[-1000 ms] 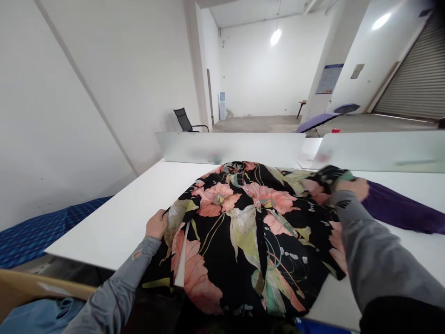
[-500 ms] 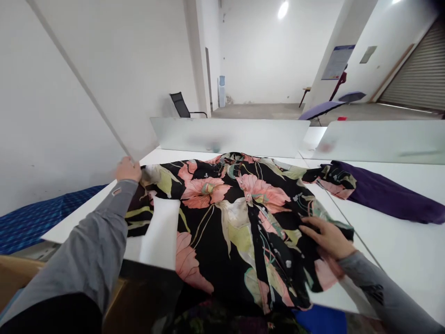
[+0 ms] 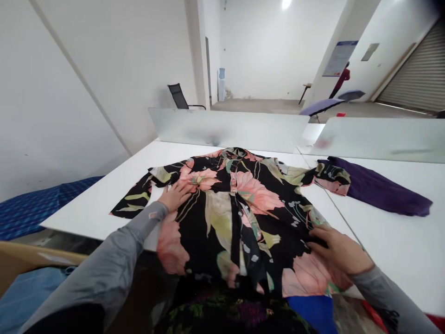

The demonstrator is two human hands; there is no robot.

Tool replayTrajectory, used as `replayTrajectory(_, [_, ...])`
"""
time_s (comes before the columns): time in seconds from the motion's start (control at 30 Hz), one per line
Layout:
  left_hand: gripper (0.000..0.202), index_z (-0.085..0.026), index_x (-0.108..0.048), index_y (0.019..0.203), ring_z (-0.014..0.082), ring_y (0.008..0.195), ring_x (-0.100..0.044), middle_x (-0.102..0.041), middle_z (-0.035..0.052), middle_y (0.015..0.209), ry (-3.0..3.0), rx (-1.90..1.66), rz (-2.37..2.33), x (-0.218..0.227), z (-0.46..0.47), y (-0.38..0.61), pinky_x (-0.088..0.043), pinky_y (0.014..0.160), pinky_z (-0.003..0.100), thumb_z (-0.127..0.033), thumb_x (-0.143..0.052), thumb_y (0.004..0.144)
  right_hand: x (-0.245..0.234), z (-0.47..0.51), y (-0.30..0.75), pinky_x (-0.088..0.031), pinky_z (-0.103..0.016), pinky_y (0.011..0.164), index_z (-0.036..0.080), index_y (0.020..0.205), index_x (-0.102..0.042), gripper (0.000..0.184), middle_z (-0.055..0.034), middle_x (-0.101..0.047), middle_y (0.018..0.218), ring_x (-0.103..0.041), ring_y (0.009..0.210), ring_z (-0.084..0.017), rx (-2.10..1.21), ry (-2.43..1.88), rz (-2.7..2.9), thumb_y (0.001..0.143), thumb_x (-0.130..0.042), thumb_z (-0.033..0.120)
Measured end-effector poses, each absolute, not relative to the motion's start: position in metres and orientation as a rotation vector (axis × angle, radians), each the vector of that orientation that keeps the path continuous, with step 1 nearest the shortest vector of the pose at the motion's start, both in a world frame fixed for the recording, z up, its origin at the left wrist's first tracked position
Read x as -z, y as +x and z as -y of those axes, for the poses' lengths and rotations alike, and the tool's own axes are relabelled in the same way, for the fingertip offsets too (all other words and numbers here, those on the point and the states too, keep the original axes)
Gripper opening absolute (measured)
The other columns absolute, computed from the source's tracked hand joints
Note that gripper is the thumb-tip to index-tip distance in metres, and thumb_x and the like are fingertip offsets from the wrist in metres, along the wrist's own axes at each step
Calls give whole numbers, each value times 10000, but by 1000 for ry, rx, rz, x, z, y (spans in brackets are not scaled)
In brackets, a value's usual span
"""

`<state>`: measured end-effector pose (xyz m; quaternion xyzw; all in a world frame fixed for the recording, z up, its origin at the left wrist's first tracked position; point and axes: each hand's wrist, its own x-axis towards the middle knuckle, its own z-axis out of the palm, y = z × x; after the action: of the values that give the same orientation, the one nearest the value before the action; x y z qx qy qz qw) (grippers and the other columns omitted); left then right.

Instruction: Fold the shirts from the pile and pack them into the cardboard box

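Observation:
A black shirt (image 3: 208, 222) with large pink flowers and green leaves lies face up, its collar at the far end and its hem near me. My left hand (image 3: 176, 195) rests flat on the left side of its chest, fingers spread. On the right edge of the body, my right hand (image 3: 339, 248) touches the fabric with fingers and thumb apart. The left sleeve (image 3: 134, 199) stretches out and bends down toward me. The right sleeve reaches across the table seam, its cuff against a purple garment (image 3: 385, 190).
The white table (image 3: 118, 174) has frosted dividers (image 3: 225, 130) along its back. At left are a blue patterned cloth (image 3: 45, 204) and a cardboard box (image 3: 21, 260) holding a blue garment. Farther off are a black chair (image 3: 179, 96), umbrellas (image 3: 323, 106) and a person (image 3: 342, 79).
My left hand has left the sleeve and moved right onto the chest. That sleeve now lies farther out to the left. The shirt's lower right side is spread wider and flatter.

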<state>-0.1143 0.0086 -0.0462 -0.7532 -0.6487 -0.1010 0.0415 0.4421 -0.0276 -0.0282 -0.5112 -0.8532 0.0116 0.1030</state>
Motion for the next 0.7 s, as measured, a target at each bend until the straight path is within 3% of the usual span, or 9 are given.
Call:
replayTrajectory(0.1, [391, -305, -538, 1330, 334, 1357, -326, -411, 82, 1498, -2111, 267, 2144, 36, -22, -121, -235, 1074, 640, -353, -415, 962, 17, 43, 427, -573, -423, 757, 265, 845, -714, 245, -69, -696, 1008, -677, 851, -260, -41, -1503, 2478, 852, -519, 414])
replayTrajectory(0.2, [456, -230, -488, 1383, 338, 1376, -305, -380, 125, 1512, -2100, 346, 2081, 35, -10, -98, -240, 1099, 584, -391, -392, 967, 9, 63, 396, -544, -427, 884, 273, 994, -711, 284, -92, -673, 1105, -648, 1004, -267, -108, -1306, 2404, 891, -509, 444])
replayTrajectory(0.27, [509, -231, -450, 1415, 333, 1394, -287, -366, 120, 1522, -2286, 360, 1979, 36, 12, -75, -253, 1108, 546, -452, -395, 960, 10, 78, 371, -525, -443, 921, 274, 1137, -678, 334, -110, -639, 1204, -613, 1088, -279, -179, -1155, 2453, 883, -548, 450])
replayTrajectory(0.37, [625, -290, -404, 1445, 371, 1406, -257, -343, 92, 1539, -2627, 259, 1776, 33, 57, -37, -254, 1096, 569, -589, -460, 899, 15, 95, 335, -521, -454, 891, 281, 1232, -628, 398, -111, -601, 1270, -579, 1119, -290, -309, -979, 2623, 854, -618, 406])
replayTrajectory(0.47, [651, -273, -496, 1349, 344, 1340, -358, -453, 98, 1449, -2810, 246, 1511, 24, 103, -4, -281, 1079, 535, -679, -505, 839, 17, 101, 309, -510, -381, 872, 252, 1204, -621, 347, -102, -609, 1203, -581, 1064, -242, -454, -924, 2630, 865, -624, 321])
replayTrajectory(0.57, [604, -181, -606, 1046, 287, 1069, -534, -614, 105, 1119, -2725, 326, 1554, 16, 139, 23, -410, 912, 446, -724, -534, 790, 16, 101, 293, -492, -294, 749, 201, 1032, -641, 204, -74, -617, 1000, -599, 872, -181, -508, -1050, 2512, 878, -615, 331])
replayTrajectory(0.63, [481, -176, -583, 904, 259, 914, -548, -608, 75, 943, -2649, 301, 1629, 17, 154, 37, -431, 794, 414, -646, -587, 800, 15, 101, 283, -442, -273, 640, 191, 845, -609, 200, -31, -583, 834, -565, 712, -151, -482, -1186, 2472, 858, -632, 390])
replayTrajectory(0.7, [311, -183, -562, 872, 252, 873, -534, -586, 61, 898, -2590, 256, 1672, 21, 161, 46, -429, 748, 402, -484, -620, 826, 16, 105, 274, -390, -267, 596, 195, 743, -553, 245, -1, -550, 760, -530, 642, -136, -462, -1274, 2492, 822, -657, 403])
